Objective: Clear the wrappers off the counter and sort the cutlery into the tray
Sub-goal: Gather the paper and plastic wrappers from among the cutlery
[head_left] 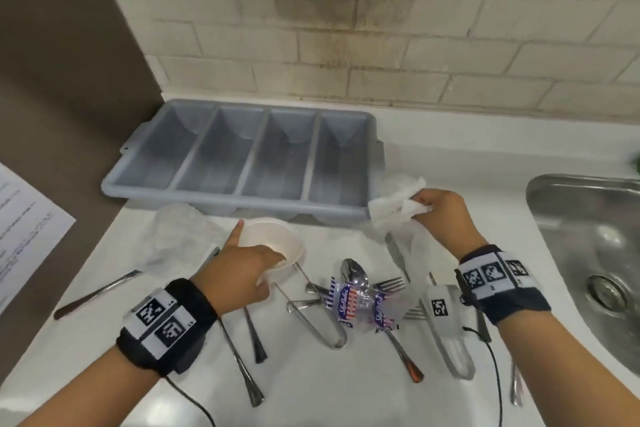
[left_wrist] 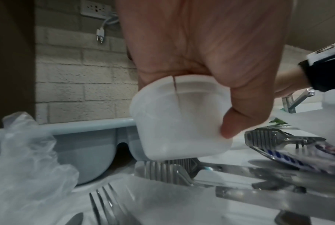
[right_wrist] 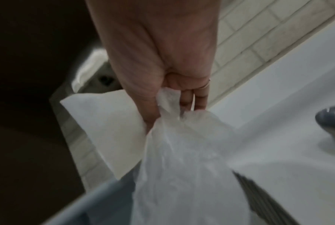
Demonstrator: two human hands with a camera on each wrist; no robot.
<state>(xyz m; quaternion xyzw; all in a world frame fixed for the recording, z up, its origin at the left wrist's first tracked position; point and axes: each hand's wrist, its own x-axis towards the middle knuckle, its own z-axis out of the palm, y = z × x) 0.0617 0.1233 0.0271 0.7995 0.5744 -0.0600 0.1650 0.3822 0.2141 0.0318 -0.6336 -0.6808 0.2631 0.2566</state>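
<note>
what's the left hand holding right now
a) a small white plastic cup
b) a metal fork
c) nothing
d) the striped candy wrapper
a: the left hand grips a small white plastic cup lifted off the white counter, thumb on its side, while the red, white and blue striped candy wrapper lies among the metal cutlery.
</note>
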